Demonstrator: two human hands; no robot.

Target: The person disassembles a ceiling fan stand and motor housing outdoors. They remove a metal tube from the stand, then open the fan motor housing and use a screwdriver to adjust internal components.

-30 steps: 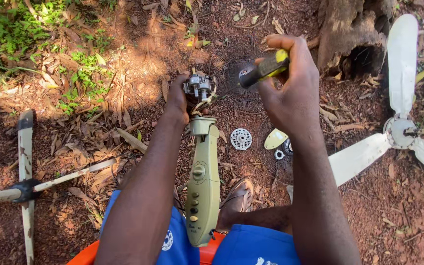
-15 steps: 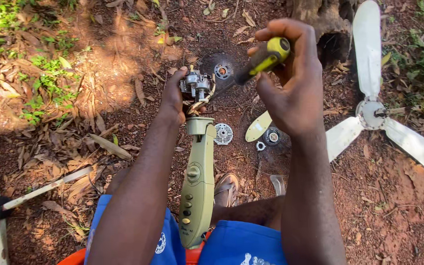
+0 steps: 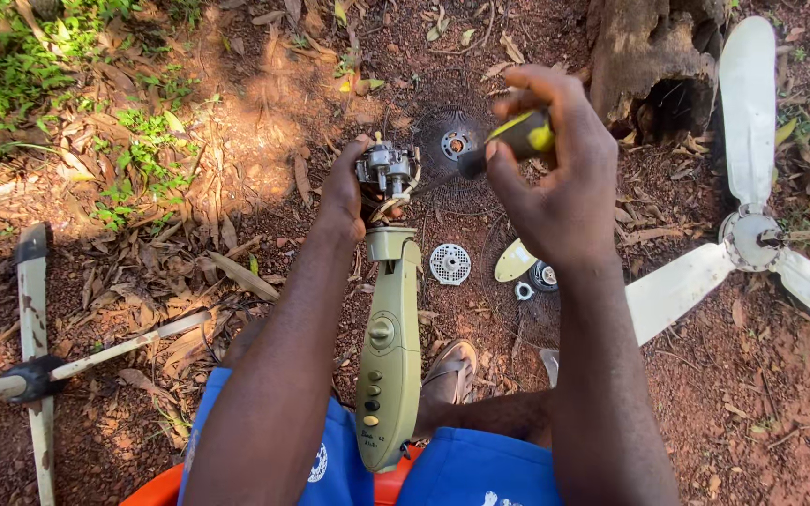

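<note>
Head view: the left hand [image 3: 347,192] is closed around the fan motor [image 3: 384,169], which sits at the far end of the green fan neck [image 3: 388,365]. The neck stands upright between the person's knees, its near end against the blue shorts [image 3: 480,473]. The right hand [image 3: 555,178] grips a screwdriver [image 3: 516,141] by its yellow-and-black handle, with the tip pointing left toward the motor, just beside it. On the ground beyond the neck lie a round white grille cap [image 3: 449,263], a wire guard [image 3: 457,159], and small parts [image 3: 529,276] near the right wrist. A white fan blade [image 3: 752,234] lies to the right by a tree stump [image 3: 653,56]. A cross-shaped stand base [image 3: 35,375] lies to the left among dry leaves.
</note>
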